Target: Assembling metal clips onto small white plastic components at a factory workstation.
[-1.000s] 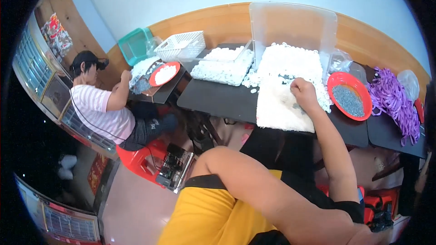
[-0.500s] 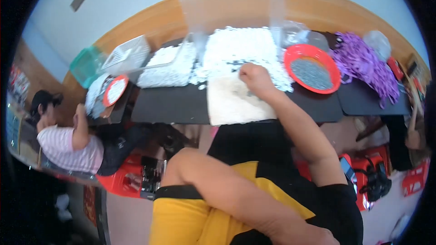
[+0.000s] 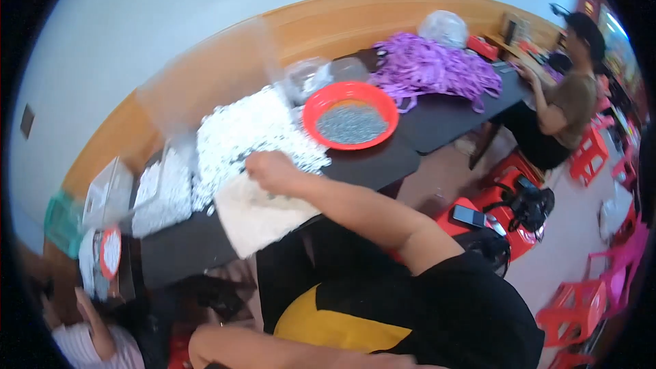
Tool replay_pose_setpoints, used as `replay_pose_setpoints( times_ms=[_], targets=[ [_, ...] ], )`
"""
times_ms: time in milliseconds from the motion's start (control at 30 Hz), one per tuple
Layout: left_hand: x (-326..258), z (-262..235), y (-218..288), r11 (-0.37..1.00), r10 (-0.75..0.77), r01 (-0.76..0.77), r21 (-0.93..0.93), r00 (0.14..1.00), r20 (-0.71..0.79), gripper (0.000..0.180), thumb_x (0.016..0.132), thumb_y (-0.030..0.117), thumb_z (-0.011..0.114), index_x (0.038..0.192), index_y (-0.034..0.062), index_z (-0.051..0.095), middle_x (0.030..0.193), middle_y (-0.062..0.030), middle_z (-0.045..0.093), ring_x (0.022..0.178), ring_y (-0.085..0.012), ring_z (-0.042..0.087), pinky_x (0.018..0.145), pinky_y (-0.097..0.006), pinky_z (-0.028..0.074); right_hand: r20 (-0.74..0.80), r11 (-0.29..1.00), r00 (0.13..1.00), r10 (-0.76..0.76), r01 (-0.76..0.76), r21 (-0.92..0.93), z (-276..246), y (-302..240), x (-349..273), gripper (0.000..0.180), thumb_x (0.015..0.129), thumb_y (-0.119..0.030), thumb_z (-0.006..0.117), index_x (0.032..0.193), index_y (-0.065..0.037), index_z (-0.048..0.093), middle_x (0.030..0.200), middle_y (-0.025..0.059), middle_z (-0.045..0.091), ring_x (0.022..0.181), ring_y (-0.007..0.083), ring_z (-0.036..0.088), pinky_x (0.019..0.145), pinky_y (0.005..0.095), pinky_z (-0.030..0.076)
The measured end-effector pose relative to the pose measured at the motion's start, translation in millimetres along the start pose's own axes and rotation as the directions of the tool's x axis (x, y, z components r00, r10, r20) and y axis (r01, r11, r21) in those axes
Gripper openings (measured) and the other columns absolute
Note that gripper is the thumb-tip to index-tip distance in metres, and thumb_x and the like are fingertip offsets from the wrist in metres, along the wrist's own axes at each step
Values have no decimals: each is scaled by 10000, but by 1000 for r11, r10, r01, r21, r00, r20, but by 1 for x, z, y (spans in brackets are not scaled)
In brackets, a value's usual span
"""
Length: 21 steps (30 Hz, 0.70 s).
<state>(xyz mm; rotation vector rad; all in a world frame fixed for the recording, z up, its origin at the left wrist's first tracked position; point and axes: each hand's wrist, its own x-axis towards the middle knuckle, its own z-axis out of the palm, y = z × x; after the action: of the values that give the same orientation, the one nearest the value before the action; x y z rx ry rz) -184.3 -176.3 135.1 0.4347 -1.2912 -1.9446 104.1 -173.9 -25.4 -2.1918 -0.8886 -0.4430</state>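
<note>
My right hand [image 3: 273, 172] rests knuckles-up at the edge of one big heap of small white plastic pieces [image 3: 246, 138] on the dark bench [image 3: 383, 157], just where the heap meets one pale cloth sheet [image 3: 256, 215] that drapes over the bench's near edge. The fingers are curled down into the pieces, so I cannot tell whether they pinch anything. My left hand is not visible; only that forearm [image 3: 273, 348] crosses the bottom of the view, over my black-and-yellow top.

Just right of the heap sits one round red basin [image 3: 350, 115], smooth plastic, filled with fine grey bits (too small to make out). Behind it are two crumpled clear bags [image 3: 311, 76]. Farther right lies one tangled mass of purple straps [image 3: 437, 68], and a seated person [image 3: 564, 96] works at that end. To the left I count one tray of more white pieces [image 3: 164, 191], one clear box [image 3: 106, 191] and one green basket [image 3: 63, 222]. Several red plastic stools [image 3: 591, 154] stand on the floor.
</note>
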Motion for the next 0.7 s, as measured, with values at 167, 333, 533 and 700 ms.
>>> replay_pose_setpoints(
  times_ms=[167, 333, 533, 700],
  targets=[
    [-21, 6, -2, 994, -34, 39, 107, 998, -50, 377, 964, 130, 502, 1316, 24, 416, 1329, -139, 417, 1241, -274, 391, 1039, -364, 290, 40, 1000, 999, -5, 4, 30, 4, -15, 4, 56, 718, -86, 579, 742, -41, 602, 811, 167, 623, 783, 375, 626, 667, 485, 478],
    [-47, 13, 3, 976, 21, 6, 216, 992, -123, 311, 949, 169, 544, 1211, 8, 496, 1203, -151, 490, 1128, -300, 468, 952, -366, 357, 48, 999, 999, -22, 20, 48, -7, -24, 2, 89, 662, -12, 598, 748, -35, 596, 827, 167, 622, 807, 389, 622, 685, 482, 473],
    [-88, 9, 2, 937, 202, -95, 337, 932, -299, 275, 931, 217, 594, 1085, -10, 592, 1053, -165, 579, 992, -332, 562, 849, -369, 438, 0, 998, 1000, 3, -3, 70, -5, -18, 1, 72, 682, -10, 603, 750, -30, 591, 826, 159, 614, 823, 377, 613, 696, 473, 467],
    [-126, 29, -5, 881, 375, -147, 450, 797, -474, 285, 919, 250, 628, 1001, -22, 656, 953, -174, 637, 902, -352, 624, 780, -370, 491, -126, 983, 991, -48, 69, 171, 8, -25, 8, 87, 644, -14, 606, 718, -56, 623, 750, 149, 638, 769, 359, 624, 660, 457, 473]
  ],
)
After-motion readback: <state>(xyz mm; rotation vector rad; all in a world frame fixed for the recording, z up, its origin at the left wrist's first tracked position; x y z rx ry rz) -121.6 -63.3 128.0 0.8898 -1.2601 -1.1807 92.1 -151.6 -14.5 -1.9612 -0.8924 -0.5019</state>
